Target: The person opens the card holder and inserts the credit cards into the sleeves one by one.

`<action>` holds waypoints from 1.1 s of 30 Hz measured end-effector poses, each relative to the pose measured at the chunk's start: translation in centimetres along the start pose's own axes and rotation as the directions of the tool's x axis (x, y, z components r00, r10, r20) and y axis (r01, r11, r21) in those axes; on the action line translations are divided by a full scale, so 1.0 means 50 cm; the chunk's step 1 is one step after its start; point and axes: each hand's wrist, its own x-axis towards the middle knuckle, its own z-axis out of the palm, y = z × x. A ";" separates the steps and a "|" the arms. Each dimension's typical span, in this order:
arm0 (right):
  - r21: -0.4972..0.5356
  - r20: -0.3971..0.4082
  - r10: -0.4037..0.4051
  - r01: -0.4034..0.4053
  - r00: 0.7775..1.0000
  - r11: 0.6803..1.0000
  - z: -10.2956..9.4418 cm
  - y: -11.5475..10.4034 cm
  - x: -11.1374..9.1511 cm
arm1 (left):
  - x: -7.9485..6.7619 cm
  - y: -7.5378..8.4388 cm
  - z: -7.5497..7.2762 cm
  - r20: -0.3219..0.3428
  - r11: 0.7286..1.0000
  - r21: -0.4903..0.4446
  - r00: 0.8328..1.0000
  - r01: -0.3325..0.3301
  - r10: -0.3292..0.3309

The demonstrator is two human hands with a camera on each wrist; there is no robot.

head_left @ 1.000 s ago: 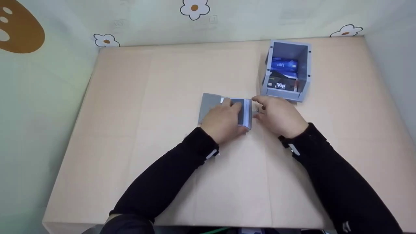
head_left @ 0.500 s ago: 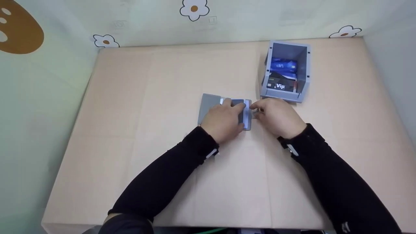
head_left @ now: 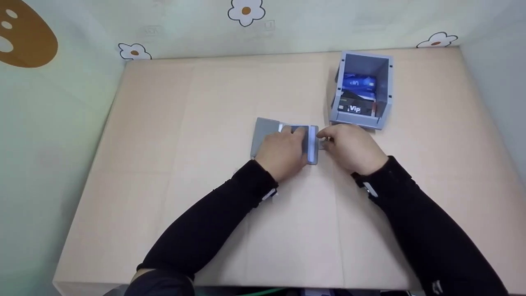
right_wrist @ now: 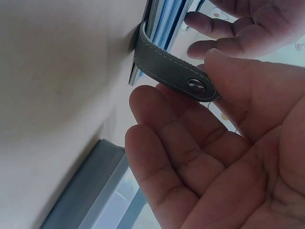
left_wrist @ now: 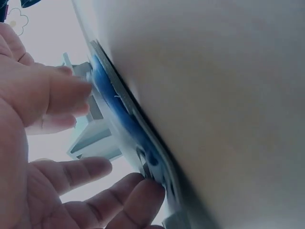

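Note:
An unfolded grey card holder point(head_left: 265, 133) lies on the table with clear card sleeves point(head_left: 312, 144) at its right side. My left hand point(head_left: 281, 156) rests over its middle, fingers on the dark panel and thumb near the front edge. In the left wrist view, fingertips touch the blue-toned sleeves point(left_wrist: 126, 114). At the holder's right edge, my right hand point(head_left: 355, 148) pinches the end of a stitched grey strap point(right_wrist: 167, 71) between thumb and finger. A round metal snap point(right_wrist: 196, 86) shows near the strap's tip. The left palm hides part of the holder.
A grey plastic bin point(head_left: 389, 82) stands behind my right hand. Inside lie blue cards point(head_left: 358, 83) and a black card marked "Vip" point(head_left: 354, 107). A beige cloth covers the table point(head_left: 205, 94), with walls point(head_left: 185, 28) at the back and sides.
The left thumb has drawn in from the front right corner toward the panel. My right fingers have come together on the strap. Bin and cards stay put.

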 end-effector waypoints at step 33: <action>0.005 0.008 0.002 -0.002 1.000 1.000 -0.003 -0.002 -0.002 | -0.024 -0.051 -0.044 0.106 0.924 -0.364 0.990 0.120 -0.087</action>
